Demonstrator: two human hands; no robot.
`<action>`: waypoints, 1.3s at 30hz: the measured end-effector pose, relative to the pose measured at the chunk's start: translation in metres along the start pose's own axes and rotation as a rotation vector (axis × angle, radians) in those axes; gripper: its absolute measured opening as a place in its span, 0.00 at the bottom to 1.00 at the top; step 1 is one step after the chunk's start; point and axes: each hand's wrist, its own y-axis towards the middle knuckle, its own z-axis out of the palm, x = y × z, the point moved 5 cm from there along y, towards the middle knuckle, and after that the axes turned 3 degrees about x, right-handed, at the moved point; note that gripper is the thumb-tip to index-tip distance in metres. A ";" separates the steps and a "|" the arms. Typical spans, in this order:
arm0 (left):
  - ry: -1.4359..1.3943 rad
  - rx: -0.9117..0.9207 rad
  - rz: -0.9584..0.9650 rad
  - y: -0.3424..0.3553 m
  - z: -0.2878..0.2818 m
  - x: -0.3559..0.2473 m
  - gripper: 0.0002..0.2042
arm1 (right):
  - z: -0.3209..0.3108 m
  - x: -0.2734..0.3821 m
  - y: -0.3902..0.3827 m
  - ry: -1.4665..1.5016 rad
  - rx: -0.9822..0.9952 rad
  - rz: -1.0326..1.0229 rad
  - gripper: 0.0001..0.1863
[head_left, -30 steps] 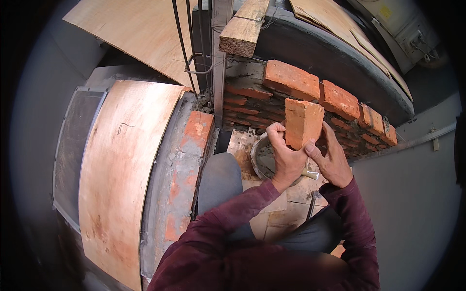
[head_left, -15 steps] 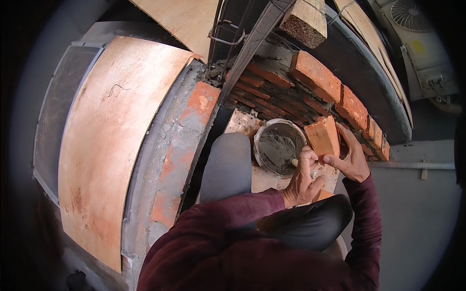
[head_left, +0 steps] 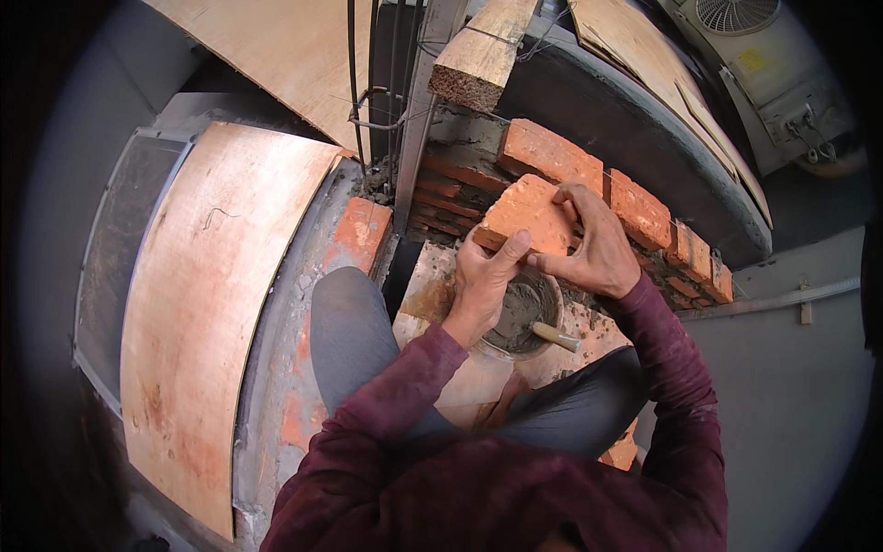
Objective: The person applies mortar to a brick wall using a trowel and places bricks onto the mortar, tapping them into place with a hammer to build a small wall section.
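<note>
My left hand (head_left: 483,276) and my right hand (head_left: 593,244) both grip an orange brick (head_left: 526,213), tilted in front of the low brick wall (head_left: 644,210). The left fingers and thumb are at the brick's lower left; the right hand holds it on the right. Beneath the brick, a round container of grey mortar (head_left: 520,327) stands on stained boards, partly hidden by my hands, with a tool's wooden handle (head_left: 554,337) sticking out over its rim.
At the left lie a plywood sheet (head_left: 202,322) and a mortar-smeared brick ledge (head_left: 354,235). Steel bars (head_left: 352,83), a metal post (head_left: 416,124) and a timber beam (head_left: 478,60) rise beyond the wall's left end. An outdoor air-conditioner unit (head_left: 754,64) is at top right.
Since half a second ago both hands have raised the brick leftward from beside the wall, over the mortar container, and turned it. The view has also shifted.
</note>
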 end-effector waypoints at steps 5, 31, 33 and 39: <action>-0.241 -0.177 0.242 0.031 -0.010 -0.012 0.25 | 0.032 -0.007 0.040 -0.045 -0.086 -0.105 0.38; -0.038 -0.391 0.320 0.139 -0.025 -0.035 0.14 | -0.004 -0.048 0.190 -0.073 0.622 -0.162 0.52; -0.025 -0.405 0.371 0.143 -0.024 -0.037 0.15 | -0.003 -0.044 0.187 -0.079 0.614 -0.183 0.52; -0.059 -0.524 0.403 0.132 -0.023 -0.047 0.28 | 0.029 -0.031 0.171 -0.350 0.307 -0.446 0.38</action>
